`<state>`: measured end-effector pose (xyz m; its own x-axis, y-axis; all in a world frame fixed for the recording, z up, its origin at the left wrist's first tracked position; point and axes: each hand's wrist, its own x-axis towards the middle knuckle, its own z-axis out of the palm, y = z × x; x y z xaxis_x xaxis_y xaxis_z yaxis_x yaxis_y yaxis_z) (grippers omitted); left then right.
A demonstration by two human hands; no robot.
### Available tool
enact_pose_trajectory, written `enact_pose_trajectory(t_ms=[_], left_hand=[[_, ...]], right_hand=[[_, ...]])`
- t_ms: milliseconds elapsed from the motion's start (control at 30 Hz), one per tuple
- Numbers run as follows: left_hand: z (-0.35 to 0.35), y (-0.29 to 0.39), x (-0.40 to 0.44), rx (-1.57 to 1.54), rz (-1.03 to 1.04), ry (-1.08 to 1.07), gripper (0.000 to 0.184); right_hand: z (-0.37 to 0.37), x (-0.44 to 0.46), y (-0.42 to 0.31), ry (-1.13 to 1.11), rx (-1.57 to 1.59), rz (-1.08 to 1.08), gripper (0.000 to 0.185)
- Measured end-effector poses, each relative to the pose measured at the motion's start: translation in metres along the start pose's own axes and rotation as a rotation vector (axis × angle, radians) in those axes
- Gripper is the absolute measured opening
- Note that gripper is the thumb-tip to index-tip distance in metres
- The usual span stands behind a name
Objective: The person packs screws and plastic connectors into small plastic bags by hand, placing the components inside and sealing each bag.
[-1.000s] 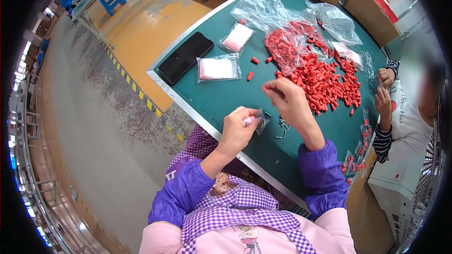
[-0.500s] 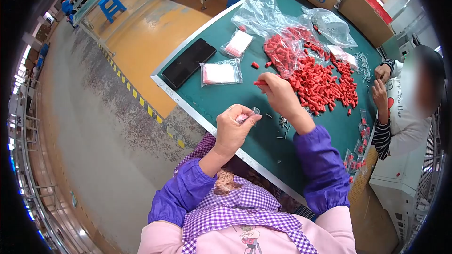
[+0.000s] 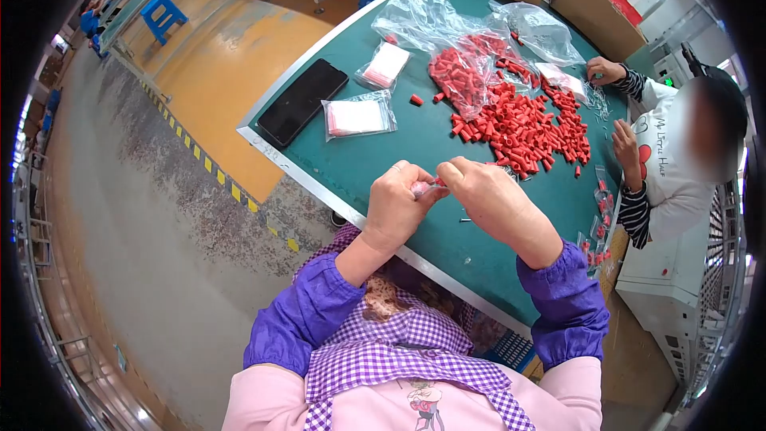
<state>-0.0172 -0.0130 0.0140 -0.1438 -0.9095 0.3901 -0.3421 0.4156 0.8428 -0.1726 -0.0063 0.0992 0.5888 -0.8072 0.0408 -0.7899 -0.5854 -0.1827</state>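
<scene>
My left hand (image 3: pixel 395 203) is closed around a small clear plastic bag (image 3: pixel 420 188), and pink or red shows through it. Fingers pinched, my right hand (image 3: pixel 491 195) meets the bag's mouth with a small red plastic sleeve (image 3: pixel 438 181), mostly hidden by the fingertips. A large heap of red sleeves (image 3: pixel 519 132) lies beyond my right hand, partly under a clear plastic bag (image 3: pixel 419 12). Beneath my right hand a small metal screw (image 3: pixel 466 220) rests on the green table (image 3: pixel 363 164).
A black phone (image 3: pixel 302 102) and two packs of small bags, one nearer (image 3: pixel 359 116) and one farther (image 3: pixel 386 65), lie to the left. Filled bags (image 3: pixel 600 227) line the right edge. Across the table a co-worker (image 3: pixel 670 152) reaches toward metal screws (image 3: pixel 597 102). Cardboard boxes (image 3: pixel 594 16) stand behind.
My right hand has moved left and down from near the heap, bringing the red sleeve to the bag in my left hand. One of the co-worker's hands has reached out to the screws.
</scene>
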Motion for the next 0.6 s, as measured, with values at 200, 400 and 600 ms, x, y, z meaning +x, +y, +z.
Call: enact_pose_trajectory(t_ms=[200,400,600], left_hand=[[-0.001,-0.001,0.001,-0.002,0.064,0.029,0.023],[-0.003,-0.003,0.001,-0.053,0.083,0.007,0.022],[-0.005,-0.002,0.003,-0.118,0.053,0.012,0.021]], right_hand=[[-0.003,0.007,-0.008,-0.078,-0.021,0.051,0.014],[0.001,0.01,-0.006,-0.008,0.174,0.102,0.014],[0.014,0.0,-0.009,0.224,0.337,0.161,0.007]])
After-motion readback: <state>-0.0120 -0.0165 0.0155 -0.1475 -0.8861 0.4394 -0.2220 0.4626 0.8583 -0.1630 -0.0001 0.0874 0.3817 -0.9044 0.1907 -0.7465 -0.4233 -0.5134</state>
